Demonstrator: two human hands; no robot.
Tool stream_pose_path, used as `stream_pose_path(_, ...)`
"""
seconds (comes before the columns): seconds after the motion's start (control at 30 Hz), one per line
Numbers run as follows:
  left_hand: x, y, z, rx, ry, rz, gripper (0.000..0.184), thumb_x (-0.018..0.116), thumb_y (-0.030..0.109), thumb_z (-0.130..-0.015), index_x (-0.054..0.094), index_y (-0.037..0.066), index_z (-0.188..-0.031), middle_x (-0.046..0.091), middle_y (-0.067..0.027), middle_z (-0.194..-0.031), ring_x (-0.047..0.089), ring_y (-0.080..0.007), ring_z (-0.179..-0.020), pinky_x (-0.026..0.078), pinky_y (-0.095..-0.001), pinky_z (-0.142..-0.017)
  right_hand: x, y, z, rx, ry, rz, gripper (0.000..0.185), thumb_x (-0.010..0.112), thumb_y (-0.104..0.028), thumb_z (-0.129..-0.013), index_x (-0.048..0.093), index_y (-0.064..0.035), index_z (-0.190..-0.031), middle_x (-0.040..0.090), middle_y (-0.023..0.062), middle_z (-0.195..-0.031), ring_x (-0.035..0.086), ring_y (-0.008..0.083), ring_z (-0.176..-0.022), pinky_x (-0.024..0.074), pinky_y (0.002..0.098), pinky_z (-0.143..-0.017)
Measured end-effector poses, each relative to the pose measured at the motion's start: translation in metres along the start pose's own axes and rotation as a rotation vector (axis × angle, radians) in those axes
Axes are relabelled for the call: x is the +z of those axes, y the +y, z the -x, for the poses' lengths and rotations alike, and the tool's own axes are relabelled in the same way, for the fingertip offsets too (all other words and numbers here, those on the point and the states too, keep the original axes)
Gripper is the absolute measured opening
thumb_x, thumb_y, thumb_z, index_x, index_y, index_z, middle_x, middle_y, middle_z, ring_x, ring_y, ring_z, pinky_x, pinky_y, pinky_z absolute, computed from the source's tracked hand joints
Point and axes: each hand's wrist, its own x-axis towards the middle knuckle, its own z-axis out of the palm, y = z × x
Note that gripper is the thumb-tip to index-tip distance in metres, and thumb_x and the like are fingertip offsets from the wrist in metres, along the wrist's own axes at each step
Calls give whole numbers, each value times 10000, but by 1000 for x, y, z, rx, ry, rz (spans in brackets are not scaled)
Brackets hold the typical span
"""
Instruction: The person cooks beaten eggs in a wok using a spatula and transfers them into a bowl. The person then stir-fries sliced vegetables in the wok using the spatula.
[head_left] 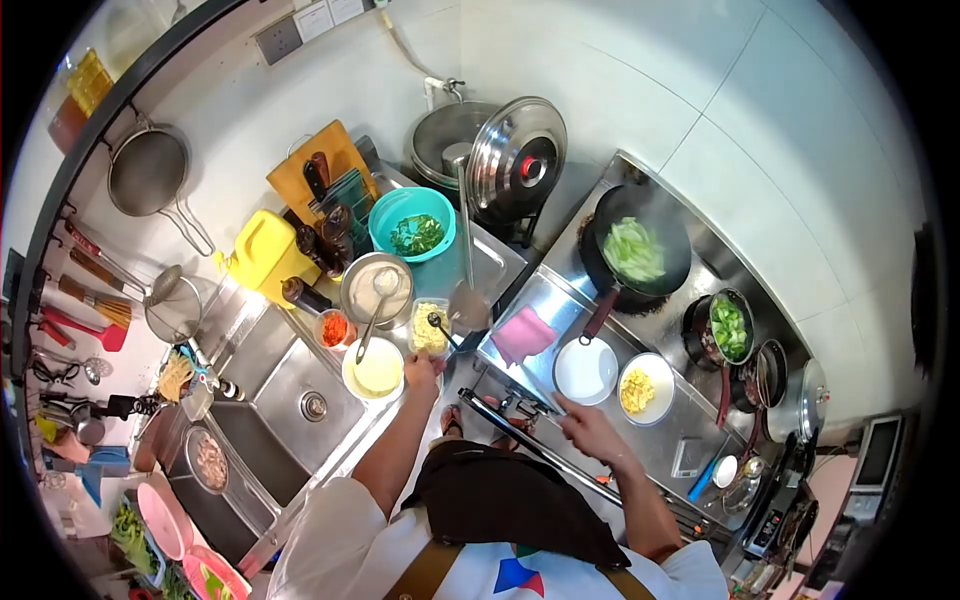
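My left hand (425, 370) is closed between a white bowl of pale yellow contents (379, 369) and a clear tub of chopped yellow pieces (430, 330) with a black spoon in it; what its fingers grip is hidden. My right hand (594, 432) is closed at the stove counter's front edge, just below an empty-looking white bowl (585, 371); something thin and dark by its fingertips is too small to name. Beside that bowl stands another (647, 388) holding yellow, egg-like pieces. Sliced green vegetables (633, 250) lie in a steaming black wok (668, 285).
Left of me are a sink (312, 404), a turquoise bowl of greens (412, 222), a metal bowl with a ladle (377, 290) and an orange-filled cup (334, 329). A pink cloth (523, 335) lies near the wok handle. Smaller pans (730, 325) stand further right.
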Motion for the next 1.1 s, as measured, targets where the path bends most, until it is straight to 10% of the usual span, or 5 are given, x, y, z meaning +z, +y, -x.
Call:
stream_pose_path(0.2,5,-2,14,170,-57,13,173,547,79,-938,389,25,-985,583,-159,-845,659,-250,-685,599,-358,-612,59,0,-24,-279,85,338,466,542,-227,-960,483,-74,-1397,684,234,-966,672,406,-877,520,434,-780)
stream_pose_path(0.4,6,-2,19,174,-94,51,160,543,63,-935,393,37,-982,557,-141,-879,661,-235,-685,589,-330,-593,65,6,-50,61,-174,61,460,555,-228,-965,496,-80,-1397,687,122,-835,637,268,-712,497,364,-714)
stream_pose_path(0.5,5,3,19,165,-101,38,148,535,59,-935,393,38,-975,559,-143,-880,663,-236,-687,589,-331,-596,60,-13,-42,93,-194,-124,450,510,-181,-998,469,-130,-1443,397,-51,-634,362,43,-550,333,235,-492)
stream_pose_path(0.7,5,1,22,195,-115,-10,150,529,69,-944,387,39,-977,566,-149,-889,672,-243,-703,589,-338,-604,63,-9,-46,-30,-114,22,466,480,-147,-1001,433,-100,-1462,423,-43,-633,365,42,-508,305,223,-448)
stream_pose_path(1.1,3,-2,5,149,-97,37,154,521,65,-953,385,34,-1018,568,-147,-892,674,-261,-742,605,-370,-636,35,-2,-30,203,-342,-654,432,465,-133,-1014,444,-66,-1440,466,-41,-629,366,35,-430,276,182,-371)
